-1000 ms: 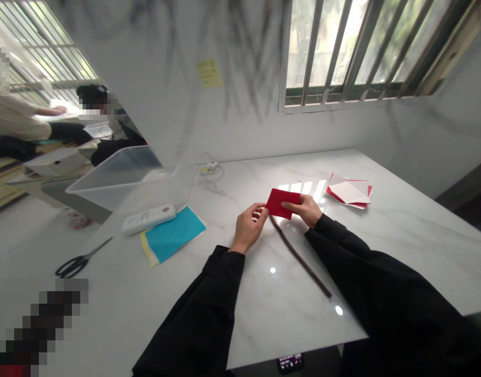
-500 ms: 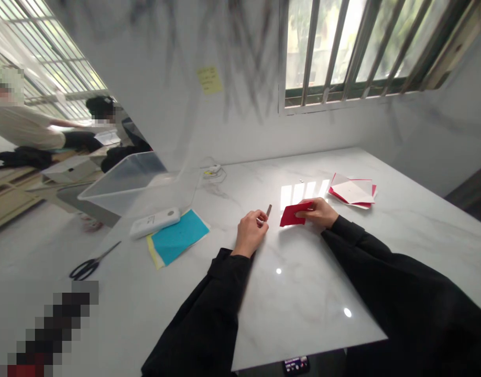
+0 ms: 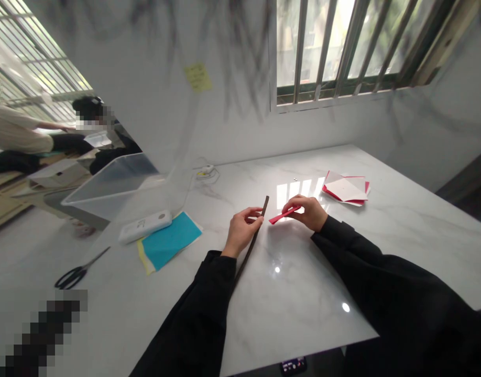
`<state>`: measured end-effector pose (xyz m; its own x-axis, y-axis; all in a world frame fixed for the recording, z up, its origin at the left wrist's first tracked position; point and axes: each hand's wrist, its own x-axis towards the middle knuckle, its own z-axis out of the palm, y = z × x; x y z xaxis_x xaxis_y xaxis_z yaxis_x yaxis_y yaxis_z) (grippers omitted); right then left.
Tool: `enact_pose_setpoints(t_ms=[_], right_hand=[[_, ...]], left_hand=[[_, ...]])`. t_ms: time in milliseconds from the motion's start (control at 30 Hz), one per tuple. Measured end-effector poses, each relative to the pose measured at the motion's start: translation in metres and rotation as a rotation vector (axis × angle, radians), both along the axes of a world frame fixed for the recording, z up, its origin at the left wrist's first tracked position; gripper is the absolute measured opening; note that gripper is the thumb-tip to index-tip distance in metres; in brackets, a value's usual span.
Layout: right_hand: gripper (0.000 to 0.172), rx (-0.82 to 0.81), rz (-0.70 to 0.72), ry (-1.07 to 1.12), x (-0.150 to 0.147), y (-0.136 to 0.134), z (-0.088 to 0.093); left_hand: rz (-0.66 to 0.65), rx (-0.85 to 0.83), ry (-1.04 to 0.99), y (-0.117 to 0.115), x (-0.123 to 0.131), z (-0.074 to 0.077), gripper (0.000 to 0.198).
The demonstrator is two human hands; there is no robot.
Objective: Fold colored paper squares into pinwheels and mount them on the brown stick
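My left hand [image 3: 242, 228] pinches a thin dark brown strip [image 3: 251, 251] near its upper end. The strip runs down toward the sleeve, which hides its lower end. Just to the right, my right hand [image 3: 309, 212] is closed on a folded piece of red paper [image 3: 283, 214], now seen nearly edge-on. A small gap separates the red paper from the strip. Beyond the right hand, a stack of red and white papers [image 3: 346, 189] lies on the white marbled table [image 3: 303, 293].
On the left lie blue paper [image 3: 172, 240] over yellow paper, a white oblong device [image 3: 145, 226] and scissors [image 3: 81, 269]. A clear plastic bin [image 3: 110, 183] stands behind them. A small white cabled object [image 3: 206, 170] is by the wall. Two people sit at the far left.
The red paper has turned from showing its broad face to nearly edge-on. My left hand has tilted, so more of the brown strip shows. The whole view has shifted slightly.
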<state>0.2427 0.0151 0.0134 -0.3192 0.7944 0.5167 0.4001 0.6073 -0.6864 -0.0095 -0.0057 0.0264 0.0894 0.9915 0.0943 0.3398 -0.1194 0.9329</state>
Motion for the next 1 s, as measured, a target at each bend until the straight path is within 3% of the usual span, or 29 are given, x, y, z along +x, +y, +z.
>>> enact_pose_setpoints(t_ms=[200, 633, 1000], right_hand=[[0.006, 0.186, 0.021, -0.025, 0.002, -0.001, 0.013], [0.007, 0.302, -0.043, -0.059, 0.006, -0.003, 0.021], [0.006, 0.286, -0.050, -0.078, 0.009, -0.002, 0.019]], left_hand=[[-0.225, -0.163, -0.311, -0.004, 0.003, 0.004, 0.043], [-0.242, -0.174, -0.266, -0.008, 0.000, 0.013, 0.040], [-0.285, -0.241, -0.266, -0.011, 0.000, 0.016, 0.045]])
